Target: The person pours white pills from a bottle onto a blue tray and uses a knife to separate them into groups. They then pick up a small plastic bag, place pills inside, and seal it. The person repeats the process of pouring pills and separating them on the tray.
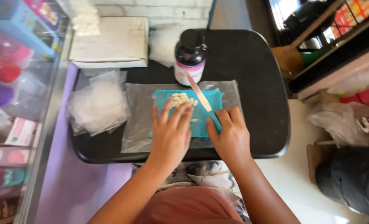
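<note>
Counting tablets (pixel 183 100) on teal tray (pixel 205 124) | tiny, light, skittery | left hand (pixel 170 132) flat, fingers spread | right hand (pixel 231 137) clamped on spatula (pixel 199 92) pointing 11 o'clock

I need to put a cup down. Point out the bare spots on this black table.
Bare black table lies right of the dark bottle and the clear plastic sheet, out to the rim. Crowded: the teal tray under both hands, small bags left.

Flat white box (pixel 110 41) at worktop (pixel 255 83) rear; heap of clear small bags (pixel 98 105) left; broom (pixel 290 54) at right
</note>
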